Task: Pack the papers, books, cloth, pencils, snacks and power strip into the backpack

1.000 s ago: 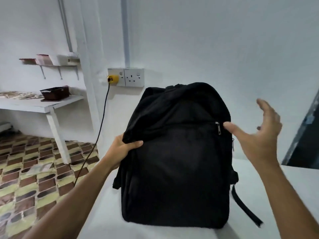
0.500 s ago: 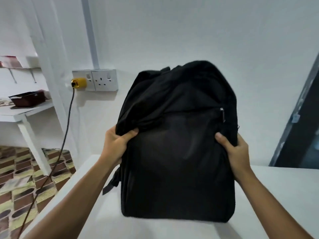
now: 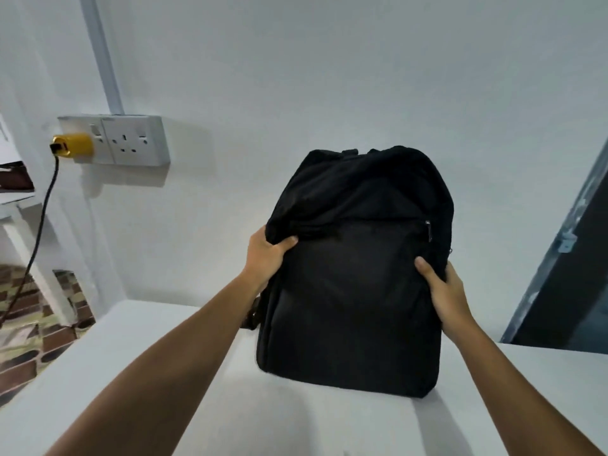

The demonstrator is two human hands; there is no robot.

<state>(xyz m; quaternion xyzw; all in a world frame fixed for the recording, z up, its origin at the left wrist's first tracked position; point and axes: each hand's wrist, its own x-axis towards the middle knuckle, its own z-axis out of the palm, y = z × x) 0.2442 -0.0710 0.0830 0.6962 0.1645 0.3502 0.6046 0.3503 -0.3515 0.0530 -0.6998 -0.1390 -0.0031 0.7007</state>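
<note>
White walls close off the scene behind a pale tabletop (image 3: 164, 373), with a double wall socket (image 3: 131, 139) at the left carrying a yellow plug (image 3: 70, 146) whose dark cable (image 3: 39, 222) drops toward a patterned tile floor (image 3: 26, 324). A dark door frame (image 3: 559, 258) stands at the right edge.

On the tabletop, upright and close to the wall, stands the black backpack (image 3: 355, 291), its front panel facing the camera. Its top slumps and folds forward, so it looks like soft fabric with little inside to stiffen it; I judge it light and floppy, likely to sag or tip if let go. A zipper pull (image 3: 428, 230) shows near the upper right of the front pocket, and the zips appear closed, though the main opening at the top is not clearly visible. The sides, or the top handle, look the surest places to hold it while a zip is worked.

The left hand (image 3: 266, 255) holds the upper left corner, thumb over a bunched fold of fabric and fingers hidden behind it: a closed grip. The right hand (image 3: 441, 284) clasps the right edge lower down, thumb pressed on the front, the other fingers wrapped out of sight.

None of the papers, books, cloth, pencils, snacks or power strip is in view.
</note>
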